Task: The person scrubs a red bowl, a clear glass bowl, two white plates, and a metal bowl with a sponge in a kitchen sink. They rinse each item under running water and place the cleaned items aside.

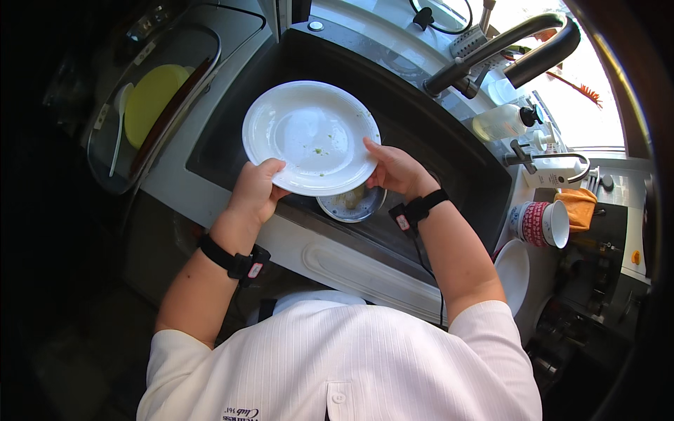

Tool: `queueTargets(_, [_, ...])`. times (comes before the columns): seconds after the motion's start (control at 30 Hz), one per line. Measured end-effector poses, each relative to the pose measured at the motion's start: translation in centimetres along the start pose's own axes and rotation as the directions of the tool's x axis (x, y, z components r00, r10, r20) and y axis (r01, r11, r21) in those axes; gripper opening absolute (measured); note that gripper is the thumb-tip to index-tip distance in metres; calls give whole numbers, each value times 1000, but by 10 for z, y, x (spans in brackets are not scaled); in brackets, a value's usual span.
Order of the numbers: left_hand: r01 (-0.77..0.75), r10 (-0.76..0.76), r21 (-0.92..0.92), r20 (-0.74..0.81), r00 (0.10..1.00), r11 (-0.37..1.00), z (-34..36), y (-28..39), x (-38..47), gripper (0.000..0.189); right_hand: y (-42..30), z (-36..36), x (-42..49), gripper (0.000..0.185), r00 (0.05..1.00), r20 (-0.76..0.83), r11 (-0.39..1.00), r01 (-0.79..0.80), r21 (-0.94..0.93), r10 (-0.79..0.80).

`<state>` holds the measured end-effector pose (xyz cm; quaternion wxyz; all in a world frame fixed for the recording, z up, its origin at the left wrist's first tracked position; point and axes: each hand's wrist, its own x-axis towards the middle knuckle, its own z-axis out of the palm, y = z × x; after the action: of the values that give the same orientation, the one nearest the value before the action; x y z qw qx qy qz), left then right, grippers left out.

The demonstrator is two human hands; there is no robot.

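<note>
A white plate (310,131) with small green food scraps on it is held level over a dark sink (447,158). My left hand (255,189) grips its near left rim, thumb on top. The right rim is pinched by my right hand (397,166), its thumb also on top and the fingers partly hidden below. Under the near edge of the plate, a round bowl (355,208) holds something pale in liquid; the plate covers part of it. Both wrists carry black straps with small devices.
A dark faucet (458,68) rises behind the sink, with a pump bottle (503,122) beside it. Stacked bowls (555,224), a white dish (513,276) and an orange cloth (576,208) are at the right. A rack at the left holds a yellow-green plate (152,102) and a white spoon (120,126).
</note>
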<state>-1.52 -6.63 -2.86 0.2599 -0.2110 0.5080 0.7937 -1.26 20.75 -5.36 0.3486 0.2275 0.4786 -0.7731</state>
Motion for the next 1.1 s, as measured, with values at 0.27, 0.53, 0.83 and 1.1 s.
queueTargets(0.27, [-180, 206, 171, -149, 967, 969, -16, -7, 2, 29, 89, -13, 47, 38, 960, 123, -228, 65, -972, -250])
queueTargets(0.53, [-227, 238, 98, -124, 963, 969, -21, -20, -2, 34, 62, -14, 43, 30, 925, -226, 393, -95, -915, -304])
queueTargets(0.83, [-116, 116, 45, -1, 993, 992, 8, -27, -4, 55, 36, 77, -28, 37, 753, 471, 97, 569, -817, -459])
queueTargets(1.1, [-90, 83, 108, 65, 994, 990, 28, -32, -12, 46, 17, 54, -7, 38, 723, 160, -32, 188, -982, -672])
